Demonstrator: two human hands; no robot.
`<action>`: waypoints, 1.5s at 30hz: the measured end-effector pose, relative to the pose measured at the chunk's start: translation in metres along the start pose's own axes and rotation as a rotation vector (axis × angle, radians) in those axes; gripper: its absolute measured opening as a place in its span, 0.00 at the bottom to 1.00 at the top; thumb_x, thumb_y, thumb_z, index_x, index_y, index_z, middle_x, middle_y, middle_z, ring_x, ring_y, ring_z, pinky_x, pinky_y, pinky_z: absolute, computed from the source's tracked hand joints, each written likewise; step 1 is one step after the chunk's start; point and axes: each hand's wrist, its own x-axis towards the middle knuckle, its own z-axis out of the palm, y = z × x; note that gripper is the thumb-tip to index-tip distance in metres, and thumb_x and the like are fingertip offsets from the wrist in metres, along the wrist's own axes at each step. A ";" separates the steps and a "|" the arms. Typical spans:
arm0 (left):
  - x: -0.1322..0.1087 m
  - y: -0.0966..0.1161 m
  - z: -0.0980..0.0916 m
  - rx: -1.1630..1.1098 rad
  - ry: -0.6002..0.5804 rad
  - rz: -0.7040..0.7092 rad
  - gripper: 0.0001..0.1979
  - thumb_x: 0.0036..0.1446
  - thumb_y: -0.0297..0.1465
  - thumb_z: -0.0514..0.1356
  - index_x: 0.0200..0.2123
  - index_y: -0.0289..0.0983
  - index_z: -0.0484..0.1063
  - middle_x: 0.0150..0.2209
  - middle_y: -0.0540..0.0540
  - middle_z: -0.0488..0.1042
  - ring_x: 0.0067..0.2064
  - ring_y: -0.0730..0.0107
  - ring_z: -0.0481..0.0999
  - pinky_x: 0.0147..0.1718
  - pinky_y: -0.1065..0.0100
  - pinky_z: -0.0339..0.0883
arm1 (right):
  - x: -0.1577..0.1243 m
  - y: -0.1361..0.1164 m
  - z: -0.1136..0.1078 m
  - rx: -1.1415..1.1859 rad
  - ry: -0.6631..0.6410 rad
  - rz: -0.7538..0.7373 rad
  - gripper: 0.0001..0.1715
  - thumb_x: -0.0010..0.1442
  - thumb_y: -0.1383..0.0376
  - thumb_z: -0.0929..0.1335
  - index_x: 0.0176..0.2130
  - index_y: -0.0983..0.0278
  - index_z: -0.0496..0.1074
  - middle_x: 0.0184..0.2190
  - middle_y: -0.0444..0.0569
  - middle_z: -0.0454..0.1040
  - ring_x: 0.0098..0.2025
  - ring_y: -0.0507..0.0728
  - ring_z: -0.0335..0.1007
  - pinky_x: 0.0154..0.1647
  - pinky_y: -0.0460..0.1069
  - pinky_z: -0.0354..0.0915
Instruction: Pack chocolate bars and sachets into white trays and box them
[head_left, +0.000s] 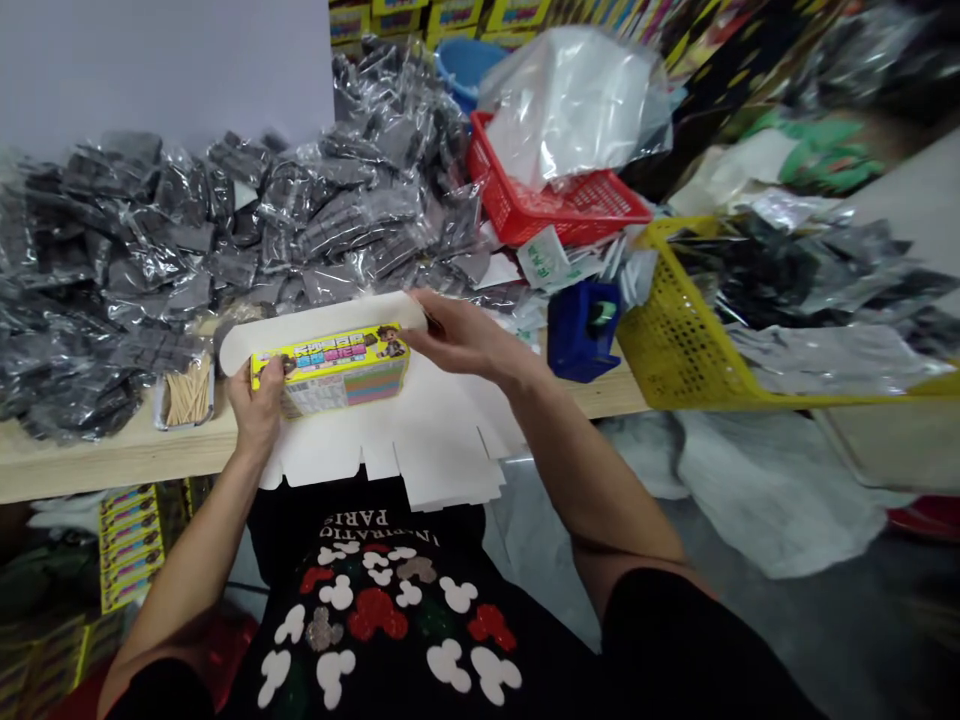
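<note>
the yellow box is being held over flat white sheets at the front of the worktop: the left hand is gripping its left end, the right hand its right end beside the raised white flap. uneven squeezing would probably be creasing that flap; dragging low could be pulling the overhanging sheets off; swinging left could be knocking the toothpick tray.

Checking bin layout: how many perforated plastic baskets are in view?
2: a red basket with a clear plastic bag on it, and a yellow basket to its right. Others may be hidden.
</note>
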 end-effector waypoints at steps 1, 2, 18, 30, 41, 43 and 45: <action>-0.002 0.000 0.000 0.007 0.008 0.016 0.20 0.54 0.48 0.72 0.33 0.36 0.79 0.31 0.48 0.80 0.29 0.71 0.79 0.32 0.71 0.75 | 0.003 -0.004 -0.007 -0.077 0.004 0.000 0.21 0.72 0.48 0.66 0.49 0.63 0.74 0.38 0.48 0.74 0.34 0.54 0.62 0.37 0.50 0.60; -0.004 0.000 -0.001 0.019 0.014 0.028 0.20 0.54 0.48 0.72 0.33 0.36 0.79 0.30 0.48 0.80 0.29 0.71 0.78 0.33 0.71 0.75 | 0.005 -0.009 -0.014 -0.149 0.003 -0.001 0.19 0.73 0.51 0.65 0.45 0.63 0.74 0.35 0.47 0.73 0.33 0.53 0.60 0.37 0.50 0.59; -0.015 0.001 0.008 0.051 0.017 0.059 0.19 0.57 0.47 0.70 0.37 0.37 0.76 0.34 0.47 0.80 0.34 0.69 0.81 0.38 0.69 0.77 | 0.007 -0.043 -0.015 -0.455 -0.142 0.139 0.09 0.64 0.68 0.65 0.44 0.63 0.72 0.28 0.47 0.72 0.29 0.55 0.63 0.34 0.51 0.57; 0.020 0.082 -0.058 0.751 -0.388 0.281 0.12 0.68 0.38 0.61 0.42 0.39 0.83 0.29 0.48 0.80 0.29 0.66 0.76 0.30 0.68 0.68 | -0.030 -0.018 0.025 -0.383 -0.017 0.054 0.19 0.66 0.62 0.67 0.55 0.60 0.63 0.51 0.59 0.79 0.46 0.67 0.79 0.45 0.60 0.74; 0.037 0.065 -0.062 0.907 -0.519 0.280 0.24 0.60 0.31 0.60 0.60 0.38 0.76 0.31 0.49 0.78 0.28 0.62 0.74 0.35 0.64 0.72 | -0.023 -0.017 0.030 -0.309 -0.007 0.015 0.17 0.66 0.62 0.67 0.53 0.60 0.63 0.52 0.60 0.78 0.47 0.66 0.79 0.45 0.60 0.75; 0.039 0.065 -0.065 0.757 -0.588 0.235 0.28 0.61 0.31 0.59 0.65 0.37 0.71 0.44 0.44 0.82 0.39 0.60 0.81 0.43 0.62 0.76 | -0.022 -0.012 0.028 -0.271 -0.018 0.009 0.19 0.66 0.61 0.68 0.54 0.60 0.62 0.51 0.60 0.78 0.46 0.65 0.79 0.45 0.59 0.76; 0.038 0.064 -0.062 0.603 -0.655 0.170 0.28 0.64 0.34 0.59 0.67 0.38 0.67 0.56 0.39 0.80 0.51 0.58 0.82 0.51 0.58 0.78 | -0.022 -0.008 0.027 -0.252 -0.040 0.008 0.20 0.66 0.60 0.68 0.56 0.60 0.63 0.52 0.59 0.78 0.46 0.65 0.79 0.45 0.59 0.76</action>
